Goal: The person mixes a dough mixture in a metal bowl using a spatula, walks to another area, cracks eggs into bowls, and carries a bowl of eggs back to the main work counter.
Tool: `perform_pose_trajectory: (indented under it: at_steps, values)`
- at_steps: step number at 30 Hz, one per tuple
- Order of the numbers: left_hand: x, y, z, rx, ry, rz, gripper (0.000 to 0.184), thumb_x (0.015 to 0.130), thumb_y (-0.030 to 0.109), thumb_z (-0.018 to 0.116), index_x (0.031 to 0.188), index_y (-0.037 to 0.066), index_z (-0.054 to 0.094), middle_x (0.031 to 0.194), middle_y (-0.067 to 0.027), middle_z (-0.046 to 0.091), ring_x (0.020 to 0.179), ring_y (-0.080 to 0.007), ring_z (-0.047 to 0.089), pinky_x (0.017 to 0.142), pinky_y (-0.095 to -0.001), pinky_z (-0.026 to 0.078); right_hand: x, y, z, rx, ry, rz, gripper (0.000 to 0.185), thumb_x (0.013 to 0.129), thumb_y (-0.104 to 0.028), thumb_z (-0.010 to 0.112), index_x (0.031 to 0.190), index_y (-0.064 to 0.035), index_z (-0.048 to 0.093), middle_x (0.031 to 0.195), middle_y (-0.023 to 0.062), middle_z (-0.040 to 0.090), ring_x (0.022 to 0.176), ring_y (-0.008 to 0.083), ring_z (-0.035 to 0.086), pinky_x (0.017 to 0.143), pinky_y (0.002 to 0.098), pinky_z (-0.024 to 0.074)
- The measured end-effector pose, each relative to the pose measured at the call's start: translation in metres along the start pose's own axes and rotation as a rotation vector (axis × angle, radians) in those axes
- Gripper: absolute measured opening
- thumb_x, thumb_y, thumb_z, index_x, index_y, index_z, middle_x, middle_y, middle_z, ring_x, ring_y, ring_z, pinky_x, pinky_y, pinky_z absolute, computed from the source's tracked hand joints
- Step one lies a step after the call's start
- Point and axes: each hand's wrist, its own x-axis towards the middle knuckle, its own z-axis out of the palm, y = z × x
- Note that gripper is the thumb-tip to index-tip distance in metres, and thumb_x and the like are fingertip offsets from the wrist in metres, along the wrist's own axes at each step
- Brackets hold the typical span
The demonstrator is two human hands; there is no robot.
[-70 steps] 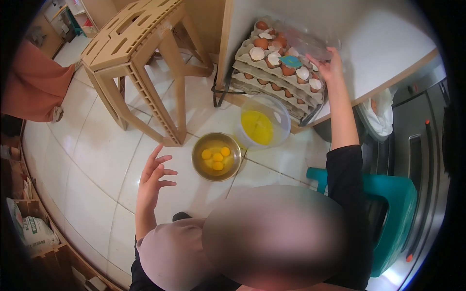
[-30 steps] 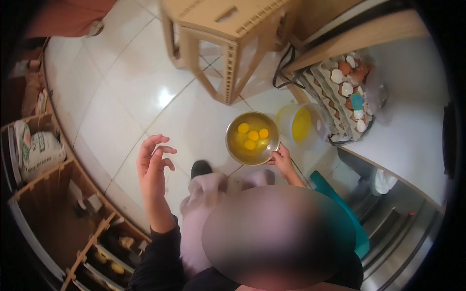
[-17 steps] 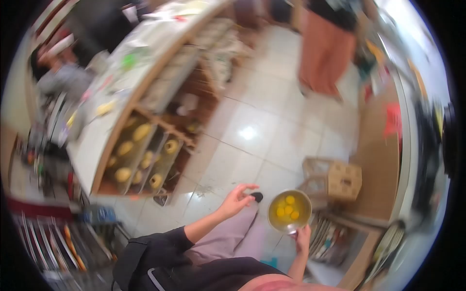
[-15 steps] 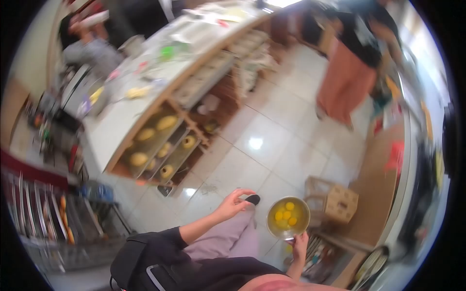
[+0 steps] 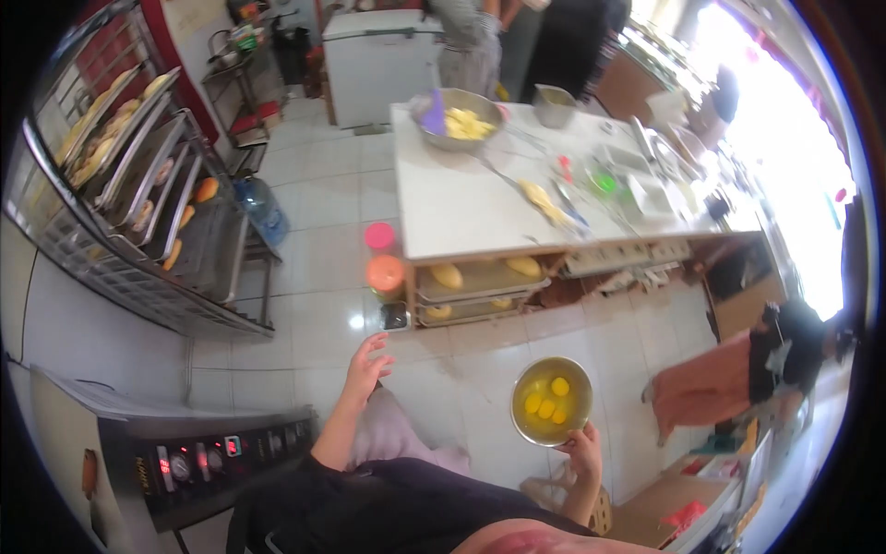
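Observation:
My right hand (image 5: 581, 450) grips the rim of a round metal bowl (image 5: 522, 371), held out over the tiled floor. Several egg yolks (image 5: 547, 406) lie in clear egg white inside it. My left hand (image 5: 367, 367) is raised at the front left with its fingers apart, and nothing is in it. Beyond that hand, on the floor at the table's corner, stand a jar with an orange lid (image 5: 385, 274) and one with a pink lid (image 5: 378, 236).
Ahead is a white-topped table (image 5: 434, 208) bearing a large mixing bowl (image 5: 443, 143) with yellow chunks and a purple scraper. A tray rack (image 5: 175, 231) with bread stands left, above an oven control panel (image 5: 212, 462). A person in a long skirt (image 5: 706, 383) stands at right.
My view has swung left, bringing the oven panel into sight and the table straight ahead. The bowl of eggs stays in my right hand; my left hand remains raised and free.

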Motion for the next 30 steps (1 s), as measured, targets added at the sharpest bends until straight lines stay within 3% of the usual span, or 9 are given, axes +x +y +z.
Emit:
perform_pose_trajectory:
  at_steps: [4,8,17,23,26,30]
  values:
    - [0.036,0.035,-0.115,-0.100,0.140,0.054,0.044,0.080,0.012,0.051,0.123,0.013,0.042,0.115,-0.0075,0.043,0.090,-0.0160,0.055,0.074,-0.0292,0.046,0.046,-0.031,0.109,-0.009,-0.196,0.044,0.033,0.076,0.004,0.041,0.108,0.0054,0.044,0.088,0.0130,0.060,0.067,0.0185,0.062,0.059,0.0363,0.0566]
    - [0.096,0.076,-0.210,-0.108,0.328,0.180,0.043,0.081,0.012,0.050,0.123,0.010,0.041,0.114,-0.0048,0.045,0.094,-0.0171,0.053,0.075,-0.0300,0.045,0.099,-0.053,0.223,-0.044,-0.391,0.048,0.030,0.079,0.001,0.042,0.109,0.0068,0.045,0.092,0.0139,0.060,0.072,0.0198,0.064,0.058,0.0315,0.0569]
    - [0.262,0.219,-0.272,-0.140,0.092,0.384,0.043,0.082,0.011,0.050,0.125,0.010,0.040,0.116,-0.0069,0.043,0.094,-0.0167,0.052,0.078,-0.0287,0.043,0.216,-0.121,0.472,-0.193,-0.545,0.099,0.029,0.080,0.002,0.041,0.108,0.0094,0.045,0.091,0.0151,0.057,0.071,0.0191,0.062,0.059,0.0287,0.0566]
    - [0.399,0.258,-0.370,-0.058,0.210,0.230,0.042,0.083,0.013,0.048,0.125,0.011,0.042,0.118,-0.0091,0.042,0.094,-0.0161,0.053,0.077,-0.0285,0.043,0.373,-0.121,0.584,-0.245,-0.550,0.095,0.030,0.076,0.005,0.041,0.106,0.0076,0.047,0.089,0.0127,0.059,0.064,0.0143,0.062,0.054,0.0282,0.0567]
    - [0.444,0.290,-0.418,-0.082,0.358,0.127,0.041,0.083,0.013,0.049,0.123,0.012,0.043,0.116,-0.0083,0.042,0.093,-0.0167,0.052,0.077,-0.0289,0.044,0.405,-0.176,0.675,-0.036,-0.546,0.102,0.029,0.076,0.005,0.041,0.105,0.0065,0.047,0.089,0.0127,0.059,0.064,0.0156,0.062,0.054,0.0283,0.0566]
    - [0.507,0.327,-0.453,-0.122,0.440,0.116,0.042,0.084,0.017,0.050,0.124,0.015,0.041,0.116,-0.0071,0.042,0.093,-0.0173,0.052,0.077,-0.0306,0.044,0.500,-0.224,0.765,-0.046,-0.509,0.054,0.032,0.078,0.004,0.040,0.110,0.0061,0.044,0.090,0.0131,0.060,0.070,0.0174,0.063,0.056,0.0268,0.0562]
